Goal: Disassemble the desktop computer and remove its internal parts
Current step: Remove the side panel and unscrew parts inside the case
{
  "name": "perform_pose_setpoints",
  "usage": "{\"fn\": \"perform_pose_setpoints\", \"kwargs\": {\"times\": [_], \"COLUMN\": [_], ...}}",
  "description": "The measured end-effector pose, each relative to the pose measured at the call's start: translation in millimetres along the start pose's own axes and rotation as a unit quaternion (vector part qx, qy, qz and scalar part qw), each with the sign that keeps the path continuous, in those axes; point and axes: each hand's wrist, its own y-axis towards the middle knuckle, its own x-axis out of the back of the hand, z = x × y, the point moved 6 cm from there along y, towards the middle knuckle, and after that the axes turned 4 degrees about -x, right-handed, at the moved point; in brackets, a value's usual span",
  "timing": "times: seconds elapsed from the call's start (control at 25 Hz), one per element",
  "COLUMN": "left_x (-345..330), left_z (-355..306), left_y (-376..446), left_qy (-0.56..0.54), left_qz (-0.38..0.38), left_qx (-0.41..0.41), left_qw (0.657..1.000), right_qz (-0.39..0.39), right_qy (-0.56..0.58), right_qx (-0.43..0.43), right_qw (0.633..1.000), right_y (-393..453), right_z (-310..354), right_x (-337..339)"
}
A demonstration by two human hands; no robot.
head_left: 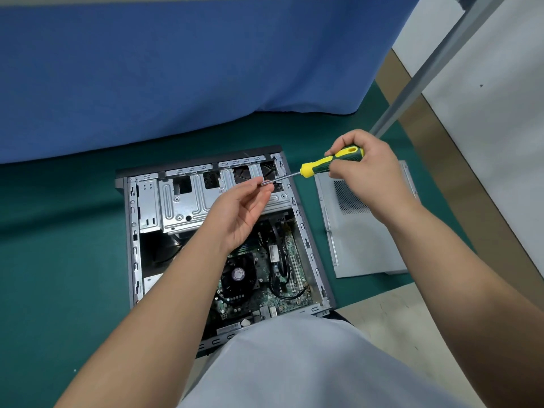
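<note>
Head view. The desktop computer case (217,240) lies on its side at the centre of the frame on a green mat (59,260), its open side facing up so that the interior can be reached from above. The removed side panel (362,231) rests flat on the mat just right of the case, out of the working area.

The right hand (368,175), right of centre, is wrapped around the yellow-and-green handle of a screwdriver (329,163), whose shaft slopes down and left. The left hand (244,210), palm up above the silver drive cage (206,198) in the upper half of the case, pinches the tip end of the shaft between thumb and fingertips; whether a screw sits there is too small to tell. This two-handed hold probably serves to take something off the tip or to steady it.

In the lower half the motherboard (282,272), its CPU cooler fan (237,275) and black cables (282,260) remain installed, so disassembly appears to be at an early stage.
</note>
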Motion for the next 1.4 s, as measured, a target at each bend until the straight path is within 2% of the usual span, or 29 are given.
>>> {"fn": "perform_pose_setpoints", "kwargs": {"times": [0.12, 0.2, 0.32, 0.44, 0.56, 0.6, 0.64, 0.72, 0.8, 0.92, 1.16, 1.32, 1.4], "left_x": [0.5, -2.3, -12.0, -24.4, -36.3, -40.9, -46.9, -62.1, -77.3, -95.3, -113.1, -119.1, -123.5], "left_z": [2.4, 5.4, 14.4, 23.3, 27.1, 28.7, 31.4, 40.7, 51.0, 67.9, 94.2, 97.4, 96.4], "left_y": [-0.3, 0.5, 2.1, 3.8, 7.9, 9.7, 12.0, 18.0, 24.8, 37.4, 57.7, 73.0, 81.8], "left_qy": [0.015, 0.018, 0.029, 0.101, 0.181, 0.198, 0.213, 0.231, 0.229, 0.209, 0.2, 0.197, 0.233], "left_qz": [-0.012, -0.019, -0.02, -0.01, -0.018, -0.025, -0.027, -0.027, -0.027, -0.034, -0.1, -0.123, -0.111], "left_qx": [0.004, 0.007, 0.012, 0.011, 0.001, -0.002, -0.003, 0.0, 0.007, 0.027, 0.056, 0.046, 0.037], "left_qw": [1.0, 1.0, 0.999, 0.995, 0.983, 0.98, 0.977, 0.973, 0.973, 0.977, 0.973, 0.972, 0.965], "right_qz": [0.014, 0.029, 0.078, 0.083, 0.057, 0.057, 0.057, 0.078, 0.131, 0.187, 0.15, 0.103, 0.094], "right_qy": [0.039, 0.163, 0.391, 0.42, 0.491, 0.49, 0.457, 0.318, 0.178, 0.146, 0.092, -0.005, -0.023], "right_qx": [-0.009, -0.019, -0.088, -0.138, -0.103, -0.08, -0.06, -0.039, -0.037, -0.037, -0.032, 0.09, 0.12], "right_qw": [0.999, 0.986, 0.913, 0.893, 0.863, 0.866, 0.885, 0.944, 0.974, 0.971, 0.984, 0.991, 0.988], "right_y": [-0.6, 0.8, 1.6, 7.1, 26.8, 34.4, 41.2, 50.3, 51.9, 54.0, 83.2, 98.7, 106.9], "right_z": [-8.9, -15.8, -32.9, -50.6, -52.2, -51.7, -52.6, -63.0, -79.6, -101.6, -141.0, -144.3, -145.2], "right_x": [2.4, 3.0, -11.6, -19.2, 2.1, 9.7, 15.2, 14.6, 0.4, -13.5, -16.4, -18.5, -19.5]}}
